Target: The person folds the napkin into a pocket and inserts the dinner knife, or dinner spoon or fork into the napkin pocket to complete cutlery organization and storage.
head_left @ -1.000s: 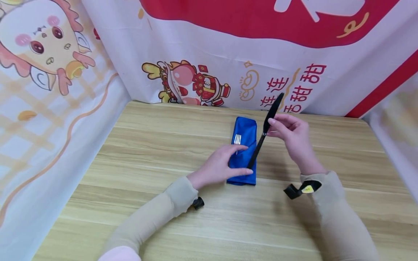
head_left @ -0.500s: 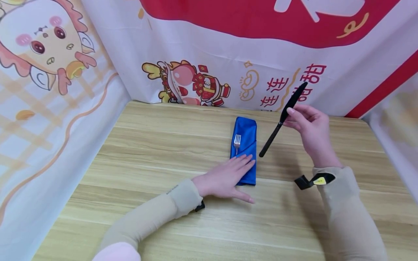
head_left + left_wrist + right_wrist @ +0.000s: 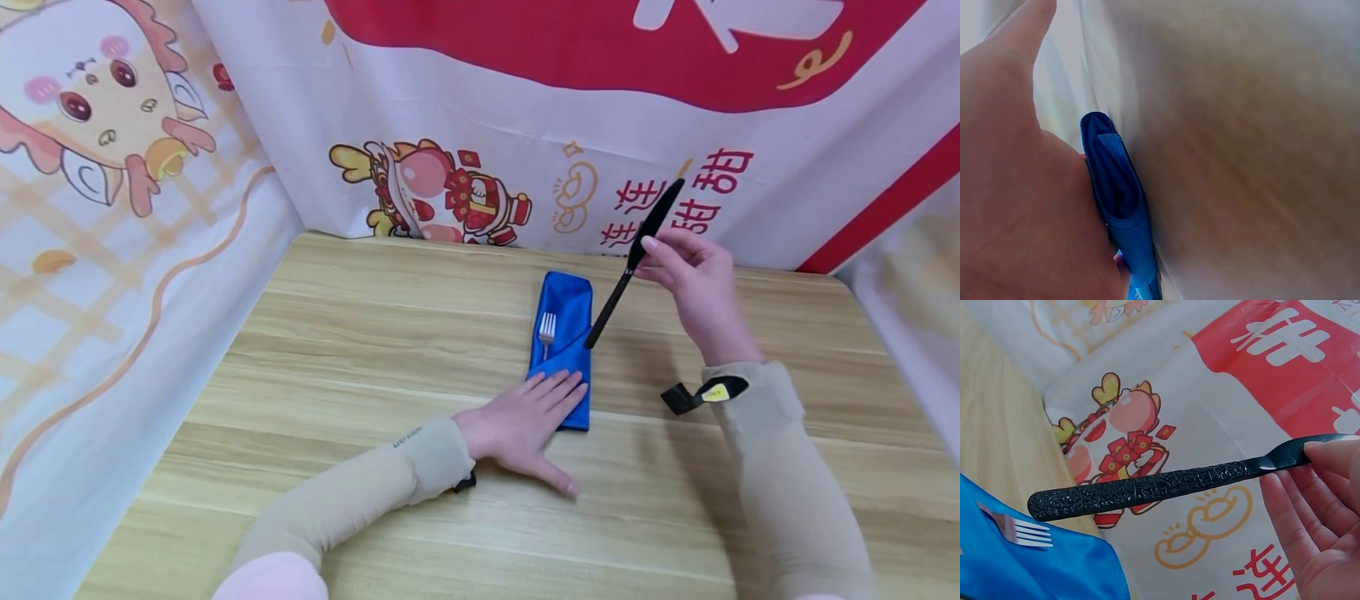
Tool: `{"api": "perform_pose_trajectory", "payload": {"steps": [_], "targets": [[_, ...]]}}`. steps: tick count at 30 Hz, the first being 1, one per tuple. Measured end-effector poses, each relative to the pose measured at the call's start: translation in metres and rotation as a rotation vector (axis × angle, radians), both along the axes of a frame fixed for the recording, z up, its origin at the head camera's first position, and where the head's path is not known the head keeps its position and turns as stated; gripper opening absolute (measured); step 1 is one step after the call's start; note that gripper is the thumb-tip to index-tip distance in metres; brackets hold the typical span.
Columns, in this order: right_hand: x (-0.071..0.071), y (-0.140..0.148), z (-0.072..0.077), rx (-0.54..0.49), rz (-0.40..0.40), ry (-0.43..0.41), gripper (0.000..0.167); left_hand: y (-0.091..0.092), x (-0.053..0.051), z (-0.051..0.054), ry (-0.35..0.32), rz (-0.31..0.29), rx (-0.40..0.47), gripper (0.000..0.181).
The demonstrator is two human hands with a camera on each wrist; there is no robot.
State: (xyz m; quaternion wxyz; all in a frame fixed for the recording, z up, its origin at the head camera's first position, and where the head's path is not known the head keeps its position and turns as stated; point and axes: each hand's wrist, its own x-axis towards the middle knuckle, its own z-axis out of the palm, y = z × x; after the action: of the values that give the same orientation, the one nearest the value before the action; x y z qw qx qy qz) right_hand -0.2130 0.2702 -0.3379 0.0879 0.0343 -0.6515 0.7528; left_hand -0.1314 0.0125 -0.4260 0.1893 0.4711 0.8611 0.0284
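Note:
A folded blue napkin (image 3: 566, 300) lies on the wooden table, with the tines of a silver fork (image 3: 547, 327) showing above its diagonal fold. My left hand (image 3: 525, 421) rests flat on the napkin's near part, fingers straight and thumb spread out over the table. In the left wrist view the folded edge of the napkin (image 3: 1119, 187) is seen beside the palm. My right hand (image 3: 697, 287) pinches a black table knife (image 3: 618, 296) by its blade. Its textured handle (image 3: 1141, 492) points down toward the napkin's right edge; whether it touches cannot be told.
A white and red printed cloth (image 3: 465, 100) hangs behind the table's far edge. Another printed cloth (image 3: 172, 275) stands along the left side. Bare wood (image 3: 360, 333) surrounds the napkin.
The left hand has come away from the knife handle and flattened onto the napkin's near part. The right hand lifted the knife off to the right, then brought it slightly back left.

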Motion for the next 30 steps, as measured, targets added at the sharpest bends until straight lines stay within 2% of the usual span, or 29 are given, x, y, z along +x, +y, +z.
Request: {"api": "perform_pose_trajectory", "payload": {"steps": [4,8,14,22,30], "targets": [[-0.011,-0.005,-0.002,-0.006,0.017,0.002,0.036,-0.001,0.003,0.004,0.003,-0.011,-0.008,0.129],[-0.024,-0.010,-0.007,-0.014,0.031,-0.004,0.036,-0.002,0.005,0.002,0.018,-0.016,-0.025,0.131],[-0.041,-0.018,-0.026,0.006,0.038,-0.019,0.030,-0.003,0.007,0.003,0.032,-0.020,-0.038,0.131],[-0.051,-0.021,-0.044,0.078,0.015,-0.065,0.029,-0.003,0.009,0.006,0.041,-0.027,-0.018,0.131],[-0.059,-0.023,-0.055,0.075,0.044,-0.116,0.029,-0.002,0.007,0.001,0.035,-0.022,-0.056,0.133]]}}
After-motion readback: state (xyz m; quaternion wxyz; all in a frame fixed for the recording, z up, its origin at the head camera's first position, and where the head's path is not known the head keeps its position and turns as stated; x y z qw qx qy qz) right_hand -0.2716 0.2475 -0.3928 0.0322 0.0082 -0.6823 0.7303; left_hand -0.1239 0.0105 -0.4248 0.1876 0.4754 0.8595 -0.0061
